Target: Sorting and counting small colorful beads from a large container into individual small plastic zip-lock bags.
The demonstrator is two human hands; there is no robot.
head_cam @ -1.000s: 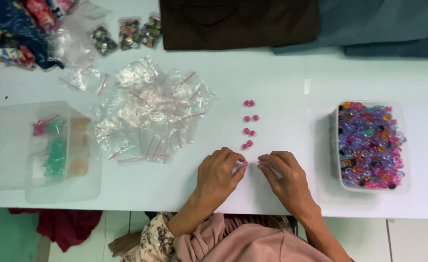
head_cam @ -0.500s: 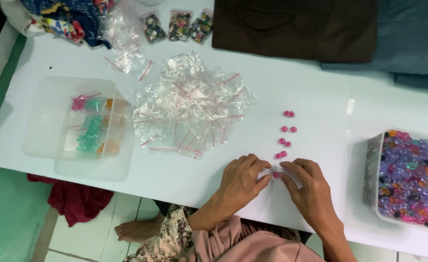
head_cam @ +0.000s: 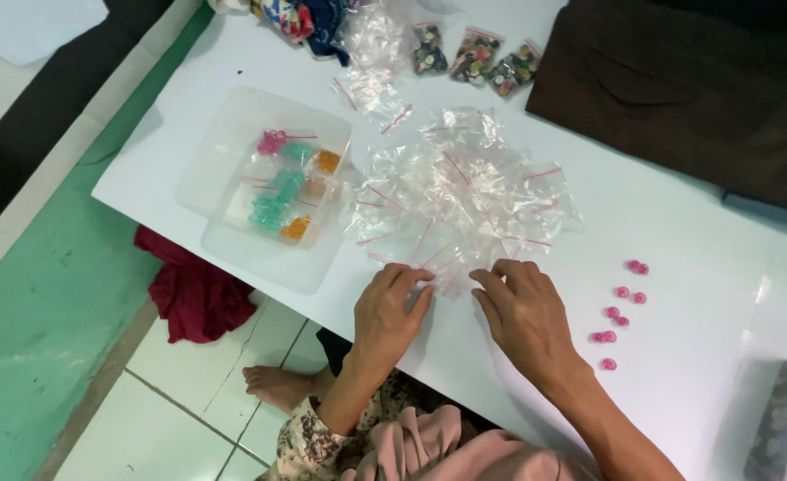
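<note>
My left hand (head_cam: 392, 312) and my right hand (head_cam: 523, 312) rest side by side on the white table (head_cam: 679, 267), at the near edge of a heap of small clear zip bags (head_cam: 465, 191) with pink seal strips. The left hand's fingers curl onto one small clear bag (head_cam: 447, 278) at the heap's edge. Spread fingertips of the right hand touch the same edge, with nothing gripped in them. To the right of that hand, several pink beads (head_cam: 621, 307) lie in a loose line on the table.
A clear plastic box (head_cam: 233, 151) with green, pink and orange beads stands to the left. Filled bead bags (head_cam: 474, 53) and dark brown cloth (head_cam: 679, 80) lie at the back. A tub of mixed beads (head_cam: 781, 428) is at the right edge. A red cloth (head_cam: 193, 294) lies on the floor.
Both hands have left the spot beside the pink beads and moved left to the heap of clear bags. The view has swung left and down.
</note>
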